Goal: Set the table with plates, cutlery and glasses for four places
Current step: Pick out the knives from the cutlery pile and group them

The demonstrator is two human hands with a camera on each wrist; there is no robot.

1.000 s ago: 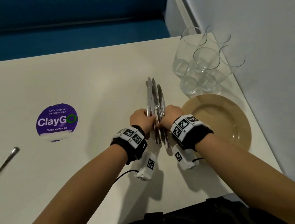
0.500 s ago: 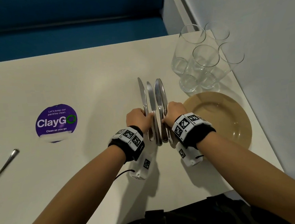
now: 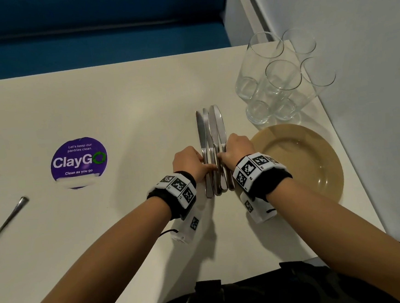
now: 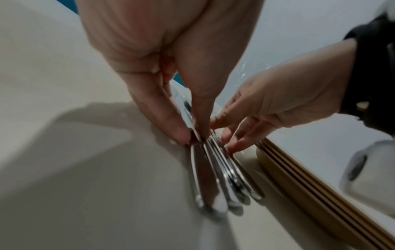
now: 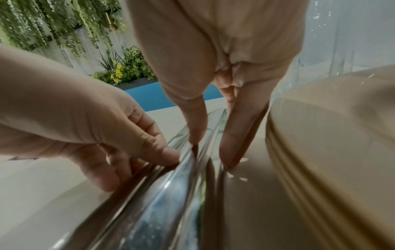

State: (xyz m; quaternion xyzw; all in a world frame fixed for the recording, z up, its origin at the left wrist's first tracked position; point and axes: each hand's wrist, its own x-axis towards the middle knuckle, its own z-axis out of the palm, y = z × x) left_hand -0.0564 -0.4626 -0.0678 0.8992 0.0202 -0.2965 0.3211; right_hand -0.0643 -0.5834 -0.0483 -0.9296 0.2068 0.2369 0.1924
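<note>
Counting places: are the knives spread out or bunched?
Bunched: the knives lie side by side, touching, on the table, pressed between left hand and right hand.

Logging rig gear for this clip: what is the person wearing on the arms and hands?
Both forearms are bare, with no sleeves or gloves. Each wrist carries a black band topped by white blocks printed with black square code markers. A white camera unit, also marked, hangs below each wrist, and a thin black cable trails from the left one.

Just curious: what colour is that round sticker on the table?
Purple with white lettering and a green ring: the ClayGo sticker, clearest in the head view.
</note>
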